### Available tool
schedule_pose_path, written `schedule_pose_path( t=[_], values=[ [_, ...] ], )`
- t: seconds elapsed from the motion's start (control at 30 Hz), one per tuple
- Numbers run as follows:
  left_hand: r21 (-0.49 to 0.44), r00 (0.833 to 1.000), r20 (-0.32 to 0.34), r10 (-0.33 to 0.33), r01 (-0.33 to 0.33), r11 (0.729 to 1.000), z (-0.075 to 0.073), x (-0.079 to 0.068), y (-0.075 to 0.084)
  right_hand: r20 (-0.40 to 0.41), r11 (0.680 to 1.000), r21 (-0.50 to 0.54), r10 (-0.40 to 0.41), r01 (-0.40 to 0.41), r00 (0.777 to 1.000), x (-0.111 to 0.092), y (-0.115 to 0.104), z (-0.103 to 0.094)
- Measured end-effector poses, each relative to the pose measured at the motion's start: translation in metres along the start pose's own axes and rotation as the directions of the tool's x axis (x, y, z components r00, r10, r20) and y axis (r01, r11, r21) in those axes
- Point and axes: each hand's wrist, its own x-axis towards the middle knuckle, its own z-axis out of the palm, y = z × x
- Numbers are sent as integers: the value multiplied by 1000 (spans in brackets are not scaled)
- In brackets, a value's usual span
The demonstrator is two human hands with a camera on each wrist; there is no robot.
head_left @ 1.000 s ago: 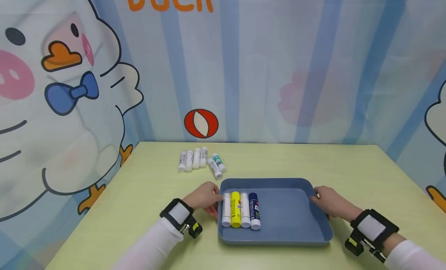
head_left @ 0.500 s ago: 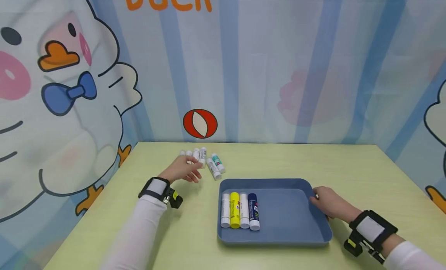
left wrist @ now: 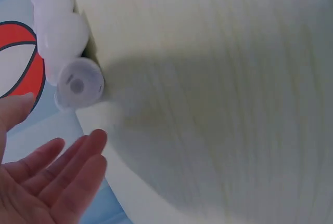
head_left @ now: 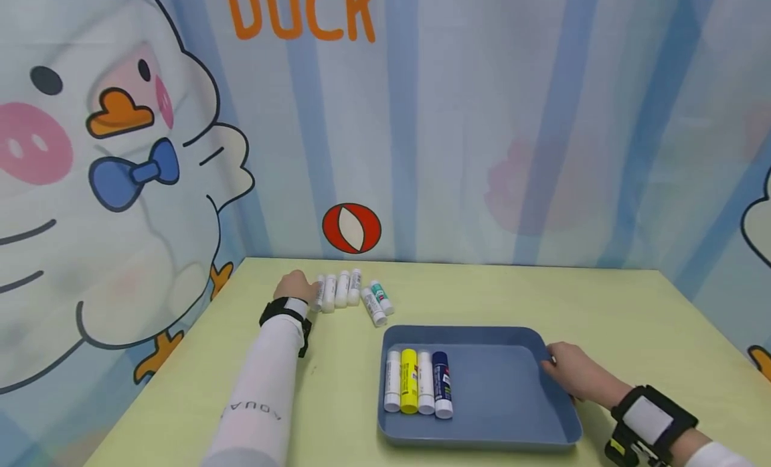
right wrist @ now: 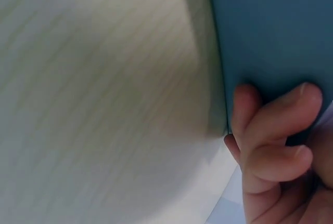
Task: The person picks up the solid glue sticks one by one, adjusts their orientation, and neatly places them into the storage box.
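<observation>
My left hand point(head_left: 296, 286) is at the left end of a row of white glue sticks point(head_left: 341, 290) at the back of the table. In the left wrist view its fingers point(left wrist: 78, 182) are extended and spread from the thumb, just short of the nearest glue stick's round end point(left wrist: 79, 83). With my right hand point(head_left: 581, 372) I hold the right rim of a blue-grey tray point(head_left: 506, 387), fingers bent against its outer wall point(right wrist: 276, 31). Inside the tray's left side lie a white glue stick point(head_left: 392, 381), a yellow one point(head_left: 409, 381), another white one point(head_left: 425, 383) and a dark blue one point(head_left: 442, 385).
Right of the row, two more glue sticks lie at a slant, one white point(head_left: 374, 308) and one with a green label point(head_left: 382, 298). Behind the pale yellow table point(head_left: 512, 293) hangs a printed duck backdrop point(head_left: 452, 119).
My left hand has left the tray's left edge and moved forward and left to the row of glue sticks. My right hand stays on the tray; the head view has tilted up slightly.
</observation>
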Motion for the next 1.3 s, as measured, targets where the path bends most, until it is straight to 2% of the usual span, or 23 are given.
schedule_pose_path(
  t=[0.07,0.2,0.37,0.5,0.63,0.77,0.87,1.0,1.1,1.2,1.3],
  values=[
    [-9,1000,14,-19,19,1000,6,2,-4,-5,1000,-6,-11,11,1000,0,-2,2],
    [23,999,1,-50,50,998,12,4,-16,-4,1000,2,-22,22,1000,1,-6,4],
    [67,999,12,-34,33,997,8,-3,-25,7,1000,-9,5,-5,1000,0,-6,7],
    [122,999,29,-22,18,992,1,-11,-27,-10,1000,-7,-23,23,1000,-1,-5,7],
    [208,995,95,-13,-8,978,-5,-13,-26,-21,1000,-4,-31,31,999,-2,-4,6],
    [264,979,198,-42,-12,965,-8,-9,-26,-17,1000,-11,-2,2,1000,-4,-3,5],
    [268,975,218,-41,-20,963,-13,-5,-26,-32,1000,-16,-1,1,999,-4,-1,3],
    [214,981,192,4,-46,976,-24,-3,-27,-35,1000,-11,-1,1,999,-4,0,2],
    [131,987,157,42,-63,989,-33,-8,-23,-27,1000,-6,-5,4,1000,-4,1,3],
    [11,987,119,111,-113,994,-41,-16,-16,-28,1000,-7,-12,12,1000,-4,2,4],
    [-158,976,111,186,-167,973,-45,-24,-3,-42,1000,-8,-31,31,999,-4,3,4]
  ],
)
